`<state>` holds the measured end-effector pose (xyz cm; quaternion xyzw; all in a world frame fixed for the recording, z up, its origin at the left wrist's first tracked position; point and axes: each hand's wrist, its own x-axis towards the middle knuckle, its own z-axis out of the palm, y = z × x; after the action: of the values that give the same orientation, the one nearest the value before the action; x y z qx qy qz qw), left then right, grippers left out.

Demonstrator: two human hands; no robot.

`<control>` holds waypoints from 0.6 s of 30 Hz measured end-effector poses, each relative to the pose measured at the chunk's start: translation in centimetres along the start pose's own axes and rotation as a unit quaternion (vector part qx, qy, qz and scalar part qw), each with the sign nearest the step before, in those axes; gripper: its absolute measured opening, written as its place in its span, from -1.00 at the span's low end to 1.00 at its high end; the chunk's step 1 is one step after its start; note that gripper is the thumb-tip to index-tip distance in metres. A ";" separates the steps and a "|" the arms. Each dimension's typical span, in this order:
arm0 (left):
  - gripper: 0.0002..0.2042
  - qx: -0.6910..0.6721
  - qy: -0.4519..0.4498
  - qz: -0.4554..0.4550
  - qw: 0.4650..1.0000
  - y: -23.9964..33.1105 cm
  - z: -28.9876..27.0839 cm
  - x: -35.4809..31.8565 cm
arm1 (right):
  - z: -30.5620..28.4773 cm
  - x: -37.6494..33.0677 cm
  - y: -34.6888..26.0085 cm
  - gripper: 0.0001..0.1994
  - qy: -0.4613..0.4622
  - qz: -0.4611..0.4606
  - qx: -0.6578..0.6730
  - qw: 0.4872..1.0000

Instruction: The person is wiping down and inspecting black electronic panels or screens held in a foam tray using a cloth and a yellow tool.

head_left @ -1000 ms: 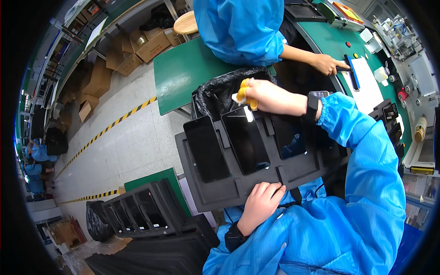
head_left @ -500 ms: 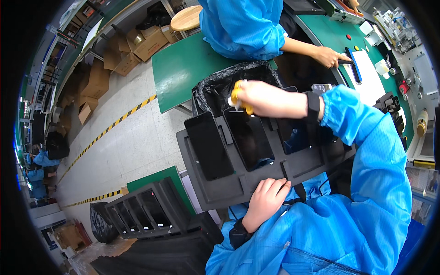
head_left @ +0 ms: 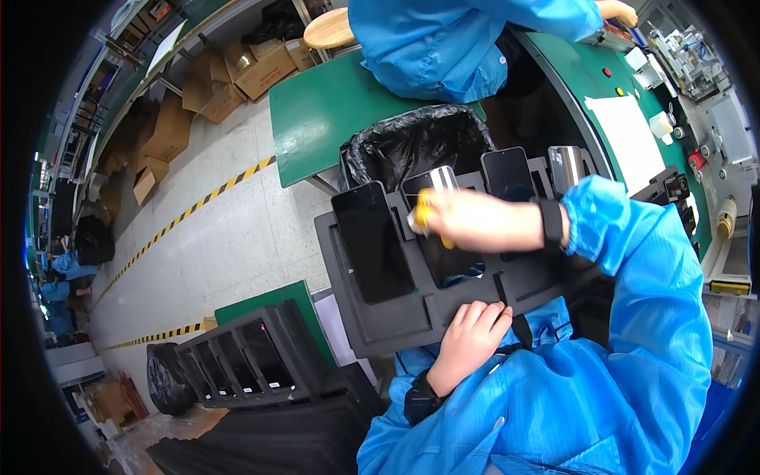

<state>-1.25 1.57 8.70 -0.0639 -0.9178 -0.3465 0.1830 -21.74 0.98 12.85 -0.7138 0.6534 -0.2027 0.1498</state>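
A black foam tray (head_left: 372, 336) lies in front of me, with several dark-screened phones seated in its slots. My right hand (head_left: 487, 222) is closed around a small yellow-and-white tool (head_left: 425, 207), its exact kind blurred by motion. It is over the upper part of the second phone (head_left: 453, 265) from the left; I cannot tell whether the tool touches the screen. The leftmost phone (head_left: 374, 244) lies uncovered, and another phone (head_left: 507, 170) shows past my wrist. My left hand (head_left: 469, 340) rests with its fingers laid over the tray's near edge.
A bin lined with a black bag (head_left: 380, 150) stands beyond the tray. Left of it is a green table (head_left: 317, 115). At lower left, a dark rack (head_left: 293, 348) holds more phones. A co-worker's blue sleeve (head_left: 435, 47) is ahead, beside a green workbench (head_left: 570, 59).
My right hand has moved with the yellow tool from the second phone's top end a little down the screen. The co-worker's hand has left the white sheet, where the blue bar no longer shows.
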 end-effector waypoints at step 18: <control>-0.75 -0.005 -0.023 0.004 1.000 -0.3 0.0 -0.6 | 1.9 4.9 -1.0 -0.86 0.005 -0.069 0.039 0.997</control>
<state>-0.84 1.33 8.26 -0.0765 -0.9198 -0.3487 0.1628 -19.65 -3.88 12.09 -0.7496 0.5953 -0.2410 0.1601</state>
